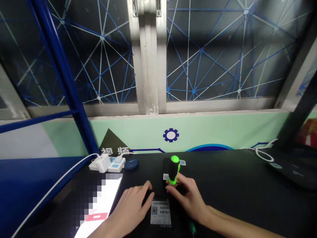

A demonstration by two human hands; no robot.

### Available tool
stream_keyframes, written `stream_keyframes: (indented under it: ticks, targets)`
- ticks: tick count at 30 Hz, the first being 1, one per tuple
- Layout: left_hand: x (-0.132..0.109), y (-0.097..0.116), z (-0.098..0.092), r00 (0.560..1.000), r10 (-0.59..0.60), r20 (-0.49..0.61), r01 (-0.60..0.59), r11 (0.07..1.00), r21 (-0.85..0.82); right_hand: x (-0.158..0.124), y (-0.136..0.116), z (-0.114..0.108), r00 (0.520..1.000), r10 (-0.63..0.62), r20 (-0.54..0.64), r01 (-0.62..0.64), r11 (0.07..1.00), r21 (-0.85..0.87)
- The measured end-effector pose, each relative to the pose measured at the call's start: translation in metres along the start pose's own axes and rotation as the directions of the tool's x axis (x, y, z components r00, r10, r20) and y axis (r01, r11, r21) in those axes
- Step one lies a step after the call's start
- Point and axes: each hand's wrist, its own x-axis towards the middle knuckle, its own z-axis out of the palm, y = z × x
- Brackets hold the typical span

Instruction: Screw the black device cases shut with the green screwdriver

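Observation:
My right hand (189, 196) is closed around the lower end of a screwdriver (174, 170) with a bright green and black handle. The screwdriver stands nearly upright, its tip hidden behind my fingers. Flat on the desk, my left hand (133, 201) has its thumb and index finger apart with nothing visible between them. Between the hands lies a white printed label (160, 213) on a dark surface; black against black, the outline of what bears it is hard to make out. Near my right wrist is a second tool with a dark green handle (192, 228), cut by the frame's lower edge.
A tablet-like bright screen (100, 201), partly pixelated, is left of my left hand. Behind it are a white power strip (106, 165) with plugs and a dark blue mouse (131, 164). A black flat device (294, 172) and white cable (262, 153) lie on the right.

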Motion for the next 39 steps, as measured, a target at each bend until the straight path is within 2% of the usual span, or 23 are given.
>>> stream_keyframes:
  ticks: [6,15,19,28,34,39]
  targets:
    - [-0.003,-0.003,0.002,1.000,0.025,-0.008,-0.025,1.000,0.001,0.000,0.001,0.002,0.996,0.043,-0.072,-0.044,0.999,-0.011]
    - [0.000,0.000,-0.005,0.999,0.046,0.007,-0.046,0.998,0.050,-0.001,-0.003,-0.001,0.996,-0.055,-0.069,0.050,0.997,-0.065]
    - [0.000,0.001,-0.008,0.997,0.071,0.009,-0.071,0.996,0.057,-0.002,-0.005,-0.002,0.996,-0.081,-0.022,0.079,0.994,-0.080]
    - [0.001,0.001,-0.010,0.996,0.088,0.028,-0.089,0.994,0.065,-0.001,-0.010,-0.002,0.997,-0.080,-0.023,0.077,0.990,-0.116]
    - [0.001,0.000,-0.010,0.995,0.092,0.034,-0.094,0.994,0.058,-0.002,0.002,0.001,0.994,0.056,-0.099,-0.049,0.996,0.072]
    - [0.000,0.002,-0.012,0.995,0.092,0.040,-0.094,0.993,0.065,-0.003,-0.001,-0.001,0.998,0.033,-0.059,-0.030,0.998,0.060]
